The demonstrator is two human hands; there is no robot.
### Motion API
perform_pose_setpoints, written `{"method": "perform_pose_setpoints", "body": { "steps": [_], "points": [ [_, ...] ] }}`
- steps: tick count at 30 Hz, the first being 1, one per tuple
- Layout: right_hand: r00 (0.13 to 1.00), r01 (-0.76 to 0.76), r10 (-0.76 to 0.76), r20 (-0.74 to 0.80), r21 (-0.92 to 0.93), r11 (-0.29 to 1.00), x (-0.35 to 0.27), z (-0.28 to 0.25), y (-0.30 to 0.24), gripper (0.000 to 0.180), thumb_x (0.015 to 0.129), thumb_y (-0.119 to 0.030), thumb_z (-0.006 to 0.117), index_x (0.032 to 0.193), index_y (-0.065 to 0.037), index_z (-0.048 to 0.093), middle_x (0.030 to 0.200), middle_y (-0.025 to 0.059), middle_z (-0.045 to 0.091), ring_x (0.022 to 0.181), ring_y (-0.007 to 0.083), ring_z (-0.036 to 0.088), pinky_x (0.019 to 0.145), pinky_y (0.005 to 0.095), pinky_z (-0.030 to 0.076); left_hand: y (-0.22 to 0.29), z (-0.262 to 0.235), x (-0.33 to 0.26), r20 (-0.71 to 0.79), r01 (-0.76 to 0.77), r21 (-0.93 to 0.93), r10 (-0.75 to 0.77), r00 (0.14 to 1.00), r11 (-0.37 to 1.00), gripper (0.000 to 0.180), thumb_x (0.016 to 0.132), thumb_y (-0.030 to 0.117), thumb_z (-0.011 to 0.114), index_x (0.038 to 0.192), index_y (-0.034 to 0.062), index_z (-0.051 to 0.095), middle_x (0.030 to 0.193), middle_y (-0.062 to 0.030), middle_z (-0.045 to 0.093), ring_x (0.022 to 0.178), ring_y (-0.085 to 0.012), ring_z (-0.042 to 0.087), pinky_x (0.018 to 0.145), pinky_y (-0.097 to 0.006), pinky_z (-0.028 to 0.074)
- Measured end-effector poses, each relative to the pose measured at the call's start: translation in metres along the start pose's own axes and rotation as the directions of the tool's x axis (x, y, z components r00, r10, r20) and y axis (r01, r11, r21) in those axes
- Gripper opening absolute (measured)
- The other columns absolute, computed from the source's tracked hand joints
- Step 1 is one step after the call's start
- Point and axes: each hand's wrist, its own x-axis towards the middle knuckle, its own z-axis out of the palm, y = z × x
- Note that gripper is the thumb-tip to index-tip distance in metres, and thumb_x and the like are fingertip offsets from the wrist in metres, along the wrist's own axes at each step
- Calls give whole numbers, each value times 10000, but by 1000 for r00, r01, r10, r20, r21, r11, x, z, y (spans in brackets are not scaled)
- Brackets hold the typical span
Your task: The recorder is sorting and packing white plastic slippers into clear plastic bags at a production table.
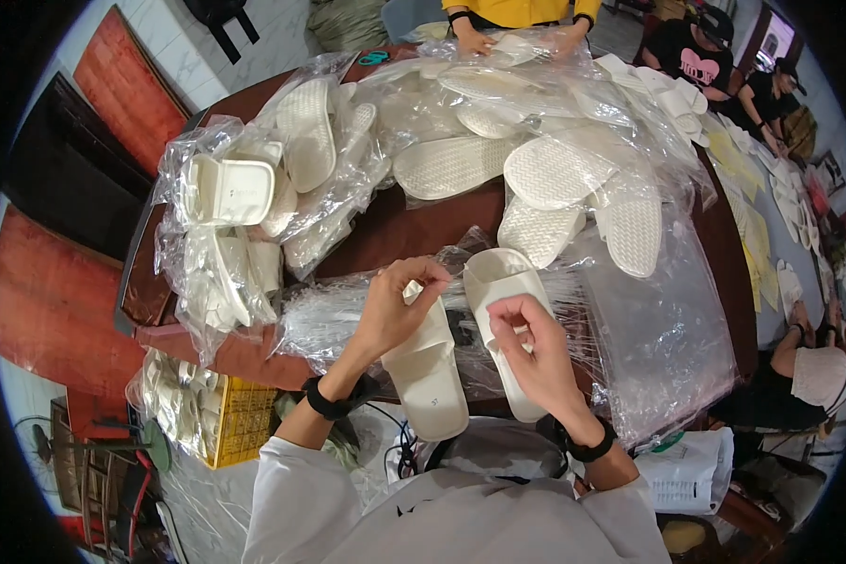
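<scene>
Two white slide slippers lie side by side at the table's near edge, the left slipper (430, 387) and the right slipper (505, 268). Over the toe end of the left one is my left hand (397, 305), its thumb and fingers curled together in a pinch. My right hand (539, 357) hovers above the right slipper's strap, fingers bent in and closed. Whatever either hand may hold is too small to see. Beneath and behind the slippers spreads a bundle of thin clear plastic strands (324, 324). A stack of flat clear plastic bags (663, 324) lies right of my right hand.
Bagged white slippers (451, 169) are heaped across the far side of the dark red table (395, 230), with more bagged pairs (230, 193) at left. A yellow crate (240, 423) stands low left. Another person's hands (479, 42) work opposite; other people sit at the right.
</scene>
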Motion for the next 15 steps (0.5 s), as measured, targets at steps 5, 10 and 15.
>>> {"method": "perform_pose_setpoints", "body": {
  "steps": [5,10,15],
  "points": [
    [984,136,-155,-87,-190,972,30,12,-5,146,882,-47,626,1022,-28,587,935,85,601,772,179,625,604,283,495,1,1,-1,7,17,-13,-17,1000,1000,90,814,40,678,903,36,682,875,-58,694,807,-191,634,745,-319,482],
    [968,206,-241,-76,-312,927,48,17,9,128,866,-33,627,990,-31,592,912,117,600,752,250,636,609,338,502,0,3,-1,12,-37,-24,37,999,999,59,852,47,667,904,17,670,862,-35,668,817,-117,603,742,-280,464],
    [950,255,-306,-53,-433,865,53,17,17,89,855,-59,641,925,-41,589,858,115,599,713,297,609,611,390,468,9,10,5,23,9,-124,-6,1000,992,66,855,50,666,914,21,666,852,-23,661,804,-96,590,727,-262,451]
  ]
}}
